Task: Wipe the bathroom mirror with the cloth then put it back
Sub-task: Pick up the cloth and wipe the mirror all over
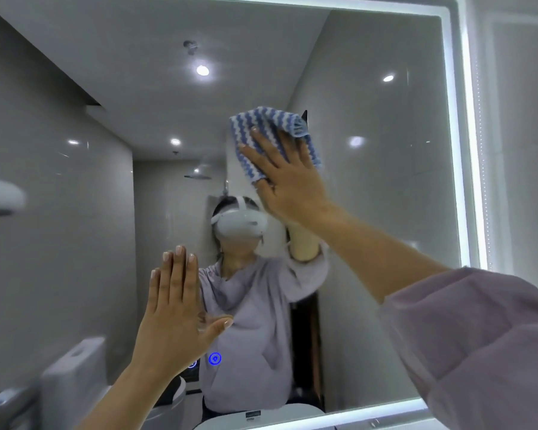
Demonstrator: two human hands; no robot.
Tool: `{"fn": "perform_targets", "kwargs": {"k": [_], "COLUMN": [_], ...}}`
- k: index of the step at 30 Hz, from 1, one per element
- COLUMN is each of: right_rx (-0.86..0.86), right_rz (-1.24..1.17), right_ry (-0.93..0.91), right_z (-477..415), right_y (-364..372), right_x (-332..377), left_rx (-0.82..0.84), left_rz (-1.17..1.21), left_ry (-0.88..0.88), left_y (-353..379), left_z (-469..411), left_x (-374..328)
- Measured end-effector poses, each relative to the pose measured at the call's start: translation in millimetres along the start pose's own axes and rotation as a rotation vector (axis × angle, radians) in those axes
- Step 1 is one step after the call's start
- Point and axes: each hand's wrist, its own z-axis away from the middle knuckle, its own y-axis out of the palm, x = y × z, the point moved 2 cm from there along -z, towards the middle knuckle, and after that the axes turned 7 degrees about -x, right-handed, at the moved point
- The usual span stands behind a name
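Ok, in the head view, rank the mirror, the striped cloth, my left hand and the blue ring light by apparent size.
Mirror, by far largest.
Left hand and cloth: unsure, the right hand covers part of the cloth.
Blue ring light, smallest.

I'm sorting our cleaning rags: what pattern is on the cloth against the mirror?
Blue and white wavy stripes on the cloth, clearest in the head view.

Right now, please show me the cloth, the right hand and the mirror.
cloth [271, 117]: head view, striped upper part above the fingers.
right hand [292, 187]: head view, back of the hand.
mirror [385, 197]: head view, bare glass right of the cloth.
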Motion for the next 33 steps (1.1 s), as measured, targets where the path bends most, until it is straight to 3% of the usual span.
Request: {"fn": "perform_targets", "kwargs": {"k": [10,19,23,28,33], "right_rx": [0.032,0.101,0.092,-0.005,0.037], "right_rz": [0.059,0.053,0.126,0.085,0.048], "right_ry": [0.509,0.684,0.608,0.288,-0.016], "right_z": [46,48,43,24,-6], "right_y": [-6,-8,-4,1,12], "right_x": [-114,-109,-80,-12,68], "left_rx": [0.007,0.000,0.001,-0.005,-0.014], "left_rz": [0.013,0.025,0.009,0.015,0.011], "left_ry": [-0.003,0.001,0.009,-0.004,0.000], "left_y": [-3,-1,0,3,4], "left_z": [-1,-1,0,0,0], "left_x": [-1,-1,0,1,2]}}
